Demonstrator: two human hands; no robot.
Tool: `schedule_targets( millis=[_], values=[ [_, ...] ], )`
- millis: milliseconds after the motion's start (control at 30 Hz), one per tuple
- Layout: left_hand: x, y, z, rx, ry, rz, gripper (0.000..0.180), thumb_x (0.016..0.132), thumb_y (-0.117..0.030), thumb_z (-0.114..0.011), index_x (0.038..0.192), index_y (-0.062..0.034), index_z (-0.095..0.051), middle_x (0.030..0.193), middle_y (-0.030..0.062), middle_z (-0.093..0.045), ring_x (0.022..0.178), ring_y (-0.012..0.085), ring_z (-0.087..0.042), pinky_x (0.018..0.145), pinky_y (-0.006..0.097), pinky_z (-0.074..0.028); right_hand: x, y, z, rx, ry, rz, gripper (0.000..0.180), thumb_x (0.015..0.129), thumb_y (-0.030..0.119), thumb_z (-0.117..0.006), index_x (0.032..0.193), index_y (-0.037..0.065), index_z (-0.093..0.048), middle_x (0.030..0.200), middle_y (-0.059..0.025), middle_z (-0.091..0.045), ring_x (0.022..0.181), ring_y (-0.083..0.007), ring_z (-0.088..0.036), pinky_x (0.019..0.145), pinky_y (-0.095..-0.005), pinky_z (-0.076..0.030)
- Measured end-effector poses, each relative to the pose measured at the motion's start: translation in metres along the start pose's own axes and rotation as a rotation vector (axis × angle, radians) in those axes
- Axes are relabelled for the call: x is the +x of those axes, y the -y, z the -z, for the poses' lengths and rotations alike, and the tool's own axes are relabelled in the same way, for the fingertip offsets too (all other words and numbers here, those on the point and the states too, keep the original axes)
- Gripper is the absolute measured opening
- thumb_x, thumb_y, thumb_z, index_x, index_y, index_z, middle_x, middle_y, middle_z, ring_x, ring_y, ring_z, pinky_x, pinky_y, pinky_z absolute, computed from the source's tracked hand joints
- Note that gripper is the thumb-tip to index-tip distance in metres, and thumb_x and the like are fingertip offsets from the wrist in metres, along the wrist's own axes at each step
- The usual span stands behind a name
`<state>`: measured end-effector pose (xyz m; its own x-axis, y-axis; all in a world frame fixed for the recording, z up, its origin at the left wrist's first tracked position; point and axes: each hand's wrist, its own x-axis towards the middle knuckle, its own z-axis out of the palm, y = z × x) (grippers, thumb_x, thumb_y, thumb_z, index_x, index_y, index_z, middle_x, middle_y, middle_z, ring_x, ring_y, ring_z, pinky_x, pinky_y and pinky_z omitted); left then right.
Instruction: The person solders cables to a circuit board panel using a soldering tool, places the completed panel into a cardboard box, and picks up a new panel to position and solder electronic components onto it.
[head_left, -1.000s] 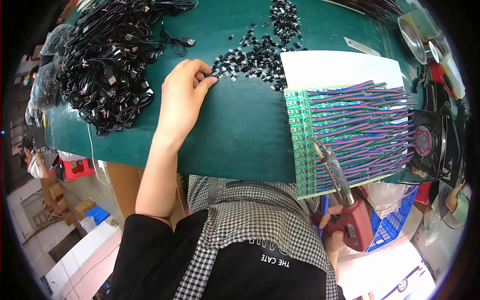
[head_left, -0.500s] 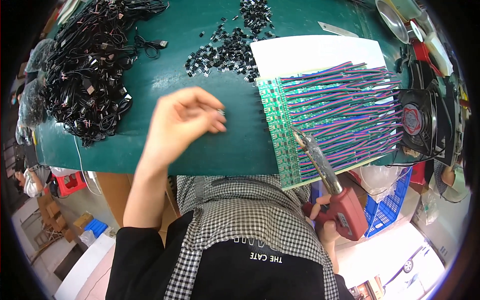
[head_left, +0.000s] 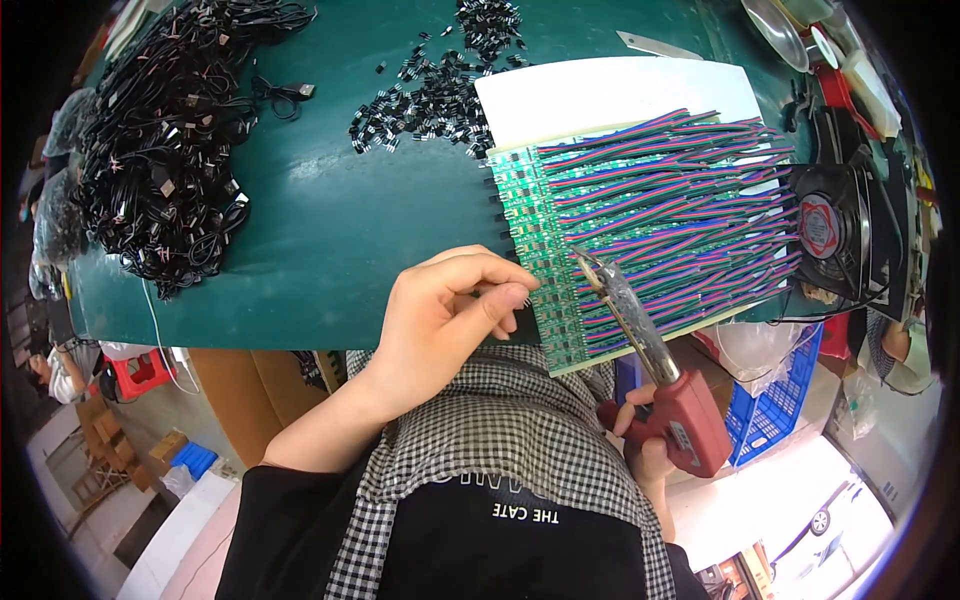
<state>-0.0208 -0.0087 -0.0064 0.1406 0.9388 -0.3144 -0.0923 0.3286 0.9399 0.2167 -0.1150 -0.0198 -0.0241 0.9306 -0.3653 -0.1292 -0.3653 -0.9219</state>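
Observation:
My left hand (head_left: 450, 318) pinches a small black component between thumb and fingers, right at the left edge of a green circuit board panel (head_left: 532, 250). Bundles of red, blue and green wires (head_left: 680, 220) run across the board to the right. My right hand (head_left: 645, 440) grips a red soldering gun (head_left: 660, 385) by its handle. The gun's metal tip (head_left: 582, 258) rests over the board's left columns, close to my left fingertips.
A heap of small black components (head_left: 440, 75) lies on the green mat (head_left: 330, 230). A tangle of black cables (head_left: 165, 140) fills the left. A white sheet (head_left: 600, 95) lies under the board. A black fan (head_left: 830, 230) stands at the right. A blue crate (head_left: 775, 400) sits below the table edge.
My left hand left the component heap at the back and came toward me to the board's left edge, now pinching a small part. The soldering gun stayed over the board.

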Motion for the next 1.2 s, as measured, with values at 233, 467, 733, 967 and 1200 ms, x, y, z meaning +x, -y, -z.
schedule_targets(
  millis=[233,467,733,967,1200],
  values=[
    [0.000,-0.001,0.000,-0.140,-0.052,0.088,0.010,0.083,0.002,-0.058,0.092,0.0064,-0.060,0.082,0.0097,-0.062,0.068,0.0129,-0.061,0.062,0.022,-0.050,0.001,0.000,0.002,0.002,0.012,0.006,0.076,0.070,0.059,-0.066,0.109,-0.004,-0.049,0.088,-0.0079,-0.055,0.067,-0.0129,-0.053,0.063,-0.0265,-0.040],
    [0.007,-0.003,0.002,-0.027,-0.103,0.093,0.013,0.083,0.003,-0.056,0.095,0.0028,-0.053,0.081,0.0079,-0.061,0.072,0.0128,-0.061,0.066,0.023,-0.050,0.002,-0.003,-0.001,0.033,-0.058,0.020,0.076,0.067,0.058,-0.069,0.107,-0.004,-0.051,0.085,-0.0089,-0.059,0.065,-0.0138,-0.055,0.062,-0.0268,-0.041],
    [0.013,0.006,-0.004,-0.114,-0.132,0.065,0.023,0.077,0.006,-0.056,0.090,-0.0036,-0.041,0.074,0.0039,-0.057,0.066,0.0085,-0.057,0.062,0.020,-0.047,0.004,-0.007,0.009,-0.197,-0.007,0.071,0.063,0.071,0.059,-0.063,0.091,0.000,-0.059,0.068,-0.0037,-0.062,0.056,-0.0117,-0.055,0.056,-0.0253,-0.042],
    [0.015,0.005,-0.006,-0.087,-0.143,0.055,0.023,0.076,0.007,-0.056,0.089,-0.0037,-0.041,0.073,0.0021,-0.054,0.064,0.0064,-0.055,0.060,0.019,-0.046,0.005,-0.003,0.004,-0.278,-0.057,0.127,0.049,0.071,0.051,-0.063,0.083,0.004,-0.061,0.059,0.0015,-0.058,0.056,-0.0116,-0.055,0.057,-0.0266,-0.042],
    [0.015,0.005,-0.006,-0.093,-0.130,0.056,0.022,0.077,0.007,-0.055,0.089,-0.0037,-0.041,0.073,0.0025,-0.054,0.064,0.0062,-0.055,0.060,0.019,-0.046,0.004,-0.002,0.003,-0.201,-0.054,0.018,0.037,0.061,0.032,-0.069,0.084,0.005,-0.060,0.060,0.0016,-0.059,0.057,-0.0131,-0.057,0.055,-0.0244,-0.043]
  ],
)
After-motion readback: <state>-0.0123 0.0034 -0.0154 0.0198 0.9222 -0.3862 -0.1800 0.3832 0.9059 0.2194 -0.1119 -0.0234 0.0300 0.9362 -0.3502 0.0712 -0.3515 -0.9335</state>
